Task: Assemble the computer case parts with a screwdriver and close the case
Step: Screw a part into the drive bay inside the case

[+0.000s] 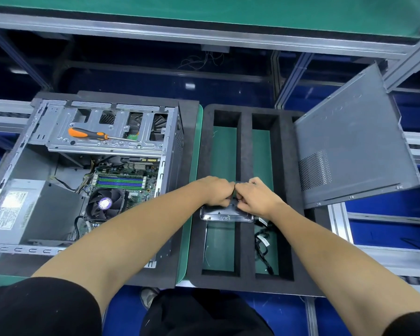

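An open computer case (15,166) lies on its side at the left, with the motherboard, a fan and the power supply showing. An orange-and-black screwdriver (87,134) rests on its metal drive cage. Over the black foam tray (244,151) my left hand (216,191) and my right hand (255,198) meet, both pinching a small dark part held between them. Just below them a grey metal bracket plate (226,215) lies across the tray. The grey side panel (354,141) leans tilted at the tray's right edge.
A bundle of black cables (262,243) lies in the tray's right slot. Green matting shows under the foam. Aluminium frame rails and a green shelf run across the back, and more rails stand at the right.
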Motion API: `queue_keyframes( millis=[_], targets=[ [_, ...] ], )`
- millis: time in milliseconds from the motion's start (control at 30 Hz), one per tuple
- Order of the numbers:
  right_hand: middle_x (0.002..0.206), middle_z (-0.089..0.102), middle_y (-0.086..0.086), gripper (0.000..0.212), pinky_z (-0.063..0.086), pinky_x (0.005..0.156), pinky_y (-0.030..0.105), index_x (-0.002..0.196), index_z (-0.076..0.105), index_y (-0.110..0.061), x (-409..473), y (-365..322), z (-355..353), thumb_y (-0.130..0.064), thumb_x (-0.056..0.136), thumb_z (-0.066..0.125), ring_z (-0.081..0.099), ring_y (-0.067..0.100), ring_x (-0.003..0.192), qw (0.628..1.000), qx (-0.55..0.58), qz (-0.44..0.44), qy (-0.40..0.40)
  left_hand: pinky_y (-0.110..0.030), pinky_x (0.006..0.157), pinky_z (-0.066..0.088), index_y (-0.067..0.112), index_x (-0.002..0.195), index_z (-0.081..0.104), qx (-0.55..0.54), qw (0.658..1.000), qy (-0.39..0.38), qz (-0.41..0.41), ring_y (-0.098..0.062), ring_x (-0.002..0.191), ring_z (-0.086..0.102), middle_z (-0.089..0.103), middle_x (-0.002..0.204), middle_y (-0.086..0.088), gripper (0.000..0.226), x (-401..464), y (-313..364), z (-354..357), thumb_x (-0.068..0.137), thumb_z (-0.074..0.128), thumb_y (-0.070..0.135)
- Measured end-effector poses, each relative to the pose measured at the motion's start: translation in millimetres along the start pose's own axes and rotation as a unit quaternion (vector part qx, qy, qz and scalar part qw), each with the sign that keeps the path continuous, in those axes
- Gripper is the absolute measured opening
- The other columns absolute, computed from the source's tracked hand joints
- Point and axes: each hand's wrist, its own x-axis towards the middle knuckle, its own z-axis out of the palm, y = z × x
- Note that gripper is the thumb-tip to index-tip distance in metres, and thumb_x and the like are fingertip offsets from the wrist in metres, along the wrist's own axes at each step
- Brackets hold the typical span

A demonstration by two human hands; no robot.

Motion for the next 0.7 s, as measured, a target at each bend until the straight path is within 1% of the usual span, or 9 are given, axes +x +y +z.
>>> queue_keyframes(
  millis=[67,133,233,333,400,433,533,633,700],
  targets=[
    [0.073,0.047,-0.016,0.013,0.034,0.095,0.029,0.083,0.043,-0.023,-2,2,0,-0.022,0.084,0.056,0.043,0.017,0.071,0.999,0.041,0.016,0.006,-0.036,0.068,0.042,0.007,0.118,0.048,-0.023,1.000,-0.012,0.004,-0.039,0.092,0.062,0.064,0.107,-0.015,0.032,-2,-1,-2,0.096,0.054,0.031],
    [0.071,0.050,-0.018,0.017,0.034,0.098,0.028,0.083,0.043,-0.025,-3,4,1,-0.021,0.083,0.059,0.042,0.012,0.073,0.996,0.078,0.037,0.018,-0.040,0.072,0.047,0.005,0.115,0.046,-0.085,0.996,-0.031,-0.008,-0.037,0.090,0.061,0.063,0.106,-0.017,0.031,-3,-2,-4,0.098,0.054,0.030],
    [0.071,0.056,-0.016,0.018,0.034,0.102,0.029,0.083,0.044,-0.027,-6,6,1,-0.019,0.081,0.060,0.047,0.007,0.072,0.992,0.107,0.060,0.032,-0.043,0.077,0.047,-0.002,0.113,0.047,-0.175,0.982,-0.059,-0.026,-0.028,0.080,0.055,0.062,0.098,-0.018,0.028,-6,-5,-9,0.100,0.053,0.022],
    [0.074,0.057,-0.014,0.017,0.035,0.104,0.029,0.084,0.045,-0.029,-7,7,2,-0.020,0.081,0.060,0.049,0.005,0.075,0.990,0.122,0.066,0.032,-0.033,0.055,0.033,0.005,0.086,0.050,-0.244,0.967,-0.061,-0.049,-0.020,0.058,0.033,0.042,0.068,-0.007,0.021,-8,-5,-16,0.101,0.046,0.020],
    [0.075,0.056,-0.014,0.016,0.037,0.101,0.030,0.085,0.047,-0.028,-8,7,3,-0.020,0.081,0.060,0.049,0.009,0.079,0.988,0.132,0.071,0.047,-0.031,0.050,0.027,0.010,0.067,0.043,-0.289,0.954,-0.055,-0.059,-0.017,0.050,0.026,0.035,0.057,-0.001,0.036,-9,-2,-23,0.101,0.039,0.021],
    [0.075,0.055,-0.015,0.016,0.038,0.098,0.030,0.085,0.048,-0.029,-8,6,2,-0.020,0.081,0.060,0.049,0.011,0.080,0.984,0.146,0.075,0.064,-0.030,0.050,0.026,0.013,0.063,0.039,-0.327,0.941,-0.061,-0.066,-0.017,0.050,0.026,0.035,0.055,0.000,0.039,-9,-1,-25,0.100,0.035,0.023],
    [0.073,0.052,-0.016,0.020,0.040,0.081,0.028,0.082,0.049,-0.030,-8,2,-5,-0.017,0.081,0.065,0.048,0.012,0.081,0.969,0.193,0.091,0.122,-0.029,0.050,0.021,0.020,0.063,0.031,-0.479,0.870,-0.079,-0.088,-0.015,0.052,0.019,0.032,0.056,0.002,0.032,-11,3,-31,0.095,0.029,0.024],
    [0.071,0.052,-0.016,0.021,0.034,0.073,0.018,0.082,0.053,-0.029,-4,-4,-18,-0.014,0.081,0.066,0.048,0.005,0.081,0.950,0.231,0.114,0.179,-0.026,0.047,0.018,0.021,0.065,0.031,-0.549,0.829,-0.014,-0.103,-0.014,0.051,0.016,0.029,0.054,0.003,0.031,-11,1,-40,0.095,0.032,0.018],
    [0.072,0.055,-0.013,0.018,0.036,0.069,0.016,0.082,0.056,-0.027,4,-10,-33,-0.011,0.079,0.065,0.050,0.008,0.075,0.927,0.273,0.124,0.227,-0.026,0.048,0.016,0.020,0.068,0.035,-0.593,0.796,0.042,-0.112,-0.014,0.051,0.016,0.029,0.055,0.003,0.035,-14,-4,-47,0.103,0.034,0.021]
  ],
)
